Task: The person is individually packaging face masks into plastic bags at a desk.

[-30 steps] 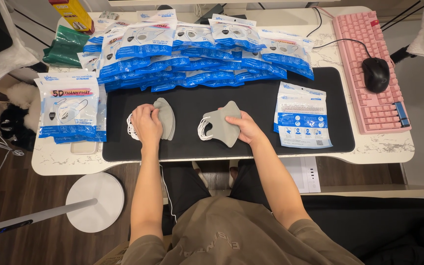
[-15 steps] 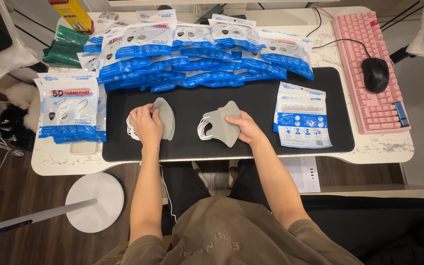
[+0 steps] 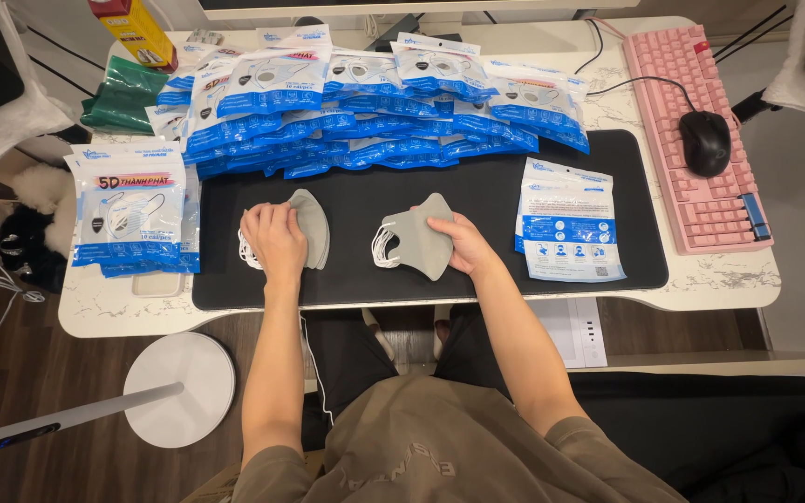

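A white marble-patterned desk [image 3: 729, 279] is filling most of the view, and a large black rectangular desk mat [image 3: 477, 279] is lying across its middle. Along the mat's far edge, a long heap of blue-and-white plastic mask packets [image 3: 375, 102] is spreading from left to right, while a smaller stack of the same packets [image 3: 132, 210] is sitting on the desk just off the mat's left edge. A pink mechanical keyboard [image 3: 696, 130] is lying at the desk's right end with a black computer mouse [image 3: 705, 142] resting on it. A single flat blue-and-white packet [image 3: 566, 222] is lying on the right part of the mat. The right hand [image 3: 458, 244] is gripping a folded grey face mask [image 3: 412, 242] by its right edge, thumb on top, and the mask is resting on the middle of the mat with its white ear loops bunched at the left. The left hand [image 3: 277, 240] is pressing palm down, fingers curled, on a second folded grey mask [image 3: 314, 224] further left on the mat; whether it is pinching that mask or only resting on it is hard to tell.
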